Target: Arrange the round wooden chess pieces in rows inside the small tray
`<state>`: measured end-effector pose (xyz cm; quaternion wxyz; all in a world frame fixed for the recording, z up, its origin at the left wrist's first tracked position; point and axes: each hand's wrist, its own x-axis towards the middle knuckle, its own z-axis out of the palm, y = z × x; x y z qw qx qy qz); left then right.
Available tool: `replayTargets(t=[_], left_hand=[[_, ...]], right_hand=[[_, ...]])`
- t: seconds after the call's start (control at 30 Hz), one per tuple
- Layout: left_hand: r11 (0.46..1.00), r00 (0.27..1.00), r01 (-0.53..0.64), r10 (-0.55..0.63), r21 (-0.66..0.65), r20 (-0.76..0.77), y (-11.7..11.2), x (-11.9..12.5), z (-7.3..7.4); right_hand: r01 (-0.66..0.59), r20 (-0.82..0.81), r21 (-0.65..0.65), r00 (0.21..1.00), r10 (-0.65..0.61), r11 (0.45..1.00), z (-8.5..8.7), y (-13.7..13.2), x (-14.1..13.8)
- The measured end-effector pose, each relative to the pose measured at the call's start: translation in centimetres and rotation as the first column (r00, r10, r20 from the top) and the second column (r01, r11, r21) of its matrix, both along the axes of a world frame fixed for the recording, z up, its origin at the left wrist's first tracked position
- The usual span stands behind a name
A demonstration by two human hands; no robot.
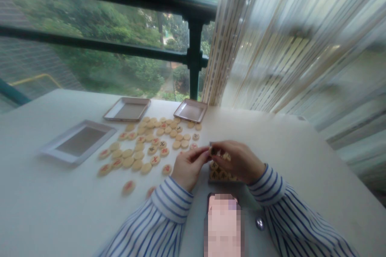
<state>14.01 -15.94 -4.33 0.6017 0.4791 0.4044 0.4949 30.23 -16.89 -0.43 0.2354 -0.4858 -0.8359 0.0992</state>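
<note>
My left hand (188, 165) and my right hand (239, 160) meet above a small box (227, 182). Between their fingertips is a round wooden Chinese chess piece (213, 151) with a dark mark, and the fingers of both hands are closed on it. Inside the box lie several pieces with black characters (222, 175), partly covered by my right hand. To the left, many more Chinese chess pieces (128, 162) are spread over the white table (69, 204). Some show red or black characters, others look plain.
Two shallow trays (127, 119) (190, 121) stand at the table's far side, and a white tray (64, 157) lies at the left. A phone (224, 229) lies before me, beside a shiny metal object (259, 223). Beyond are a dark railing (194, 54) and a string curtain (232, 40).
</note>
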Motion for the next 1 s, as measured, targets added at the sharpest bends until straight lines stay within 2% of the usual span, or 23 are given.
replayTargets(t=[0.27,0.47,0.63,0.83,1.0], left_hand=[[0.995,0.985,-0.068,0.078,0.073,-0.156,0.3,-0.2,-1.3],[0.988,0.955,-0.07,0.106,0.136,-0.276,0.4,-0.3,-1.7],[0.978,0.919,-0.045,0.121,0.205,-0.376,0.4,-0.4,-2.3],[0.965,0.891,-0.01,0.127,0.261,-0.435,0.6,-0.4,-2.9],[0.958,0.875,0.009,0.13,0.285,-0.467,0.5,-0.4,-3.0]], right_hand=[[0.042,0.038,-0.007,0.998,-0.041,0.999,0.3,0.4,0.6],[0.073,0.07,-0.032,0.995,-0.071,0.997,0.1,0.8,1.0],[0.106,0.171,-0.019,0.98,-0.101,0.994,0.1,1.0,1.2],[0.059,0.287,-0.027,0.957,-0.049,0.998,-0.7,1.3,1.3],[0.046,0.31,-0.074,0.951,-0.021,0.996,-0.9,1.4,1.1]])
